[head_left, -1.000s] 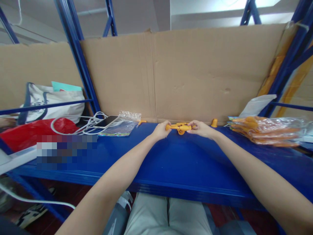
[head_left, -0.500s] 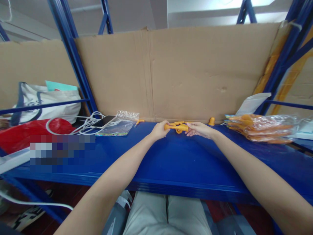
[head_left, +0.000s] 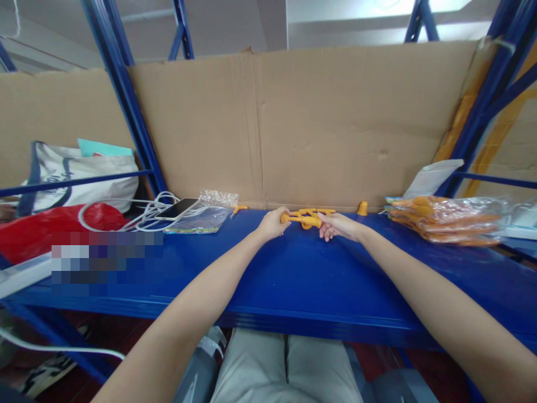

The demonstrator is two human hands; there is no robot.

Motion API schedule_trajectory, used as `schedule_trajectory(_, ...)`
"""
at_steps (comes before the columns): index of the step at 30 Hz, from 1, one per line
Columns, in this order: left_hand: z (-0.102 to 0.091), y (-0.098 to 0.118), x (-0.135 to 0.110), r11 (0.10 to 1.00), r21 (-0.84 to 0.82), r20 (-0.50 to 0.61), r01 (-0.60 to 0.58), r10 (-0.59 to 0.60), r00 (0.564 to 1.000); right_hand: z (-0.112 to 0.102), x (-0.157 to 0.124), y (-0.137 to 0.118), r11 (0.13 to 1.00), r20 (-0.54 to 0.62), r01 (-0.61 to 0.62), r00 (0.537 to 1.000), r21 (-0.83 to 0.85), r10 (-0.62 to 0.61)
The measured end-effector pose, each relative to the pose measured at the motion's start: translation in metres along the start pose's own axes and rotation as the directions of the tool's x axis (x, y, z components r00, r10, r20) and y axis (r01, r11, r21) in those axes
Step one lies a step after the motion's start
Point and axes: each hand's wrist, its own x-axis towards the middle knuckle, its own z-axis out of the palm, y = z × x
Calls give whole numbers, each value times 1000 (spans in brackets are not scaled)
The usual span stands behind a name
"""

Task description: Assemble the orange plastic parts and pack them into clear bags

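Note:
An orange plastic piece (head_left: 309,219) with thin bars and a round part on its underside is held between my hands, just above the back of the blue shelf. My left hand (head_left: 272,224) is closed on its left end, where a rounded knob shows at the fingertips. On the right end, the thumb and fingers of my right hand (head_left: 338,225) pinch the piece, with the lower fingers curled beneath. Behind the held piece, more orange plastic (head_left: 327,211) lies partly hidden. The exact kind of the piece is too small to make out.
An orange cap-shaped part (head_left: 362,208) stands to the right, near bagged orange pieces (head_left: 448,219). Leftward are a small orange part (head_left: 240,207), a clear bag (head_left: 201,220), a phone (head_left: 179,208) and white cables (head_left: 146,215). Cardboard (head_left: 327,123) closes off the back.
My right hand has turned slightly, its lower fingers dropping a little, and more orange plastic shows behind its thumb. The left hand has hardly moved and keeps its grip.

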Motion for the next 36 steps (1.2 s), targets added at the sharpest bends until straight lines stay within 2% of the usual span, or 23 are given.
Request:
schedule_trajectory(4,0,-1,0,998,-53,-1,26,-26,1000,1,3,2,1000,-18,-13,1000,-4,13)
schedule_trajectory(11,2,-1,1,996,-84,-6,24,-25,1000,-11,1,9,996,97,47,994,71,-54)
schedule_trajectory(16,2,-2,1,997,-81,-11,14,-15,1000,-13,2,11,994,101,82,991,66,-89)
schedule_trajectory(21,1,-4,2,998,-54,-7,-21,20,1000,-7,3,8,999,76,33,997,24,-34)
schedule_trajectory(27,1,-3,2,996,-85,3,6,-6,1000,-1,7,5,991,-10,-57,998,-118,56)
schedule_trajectory(31,2,-3,2,993,-114,6,26,-25,1000,-2,4,2,991,8,-78,997,-108,79)
schedule_trajectory(34,2,-5,2,991,-130,6,33,-32,999,-5,-1,2,998,52,-27,998,-52,30)
schedule_trajectory(36,2,-5,2,991,-133,5,31,-30,1000,-6,-3,3,998,33,36,999,-42,-34)
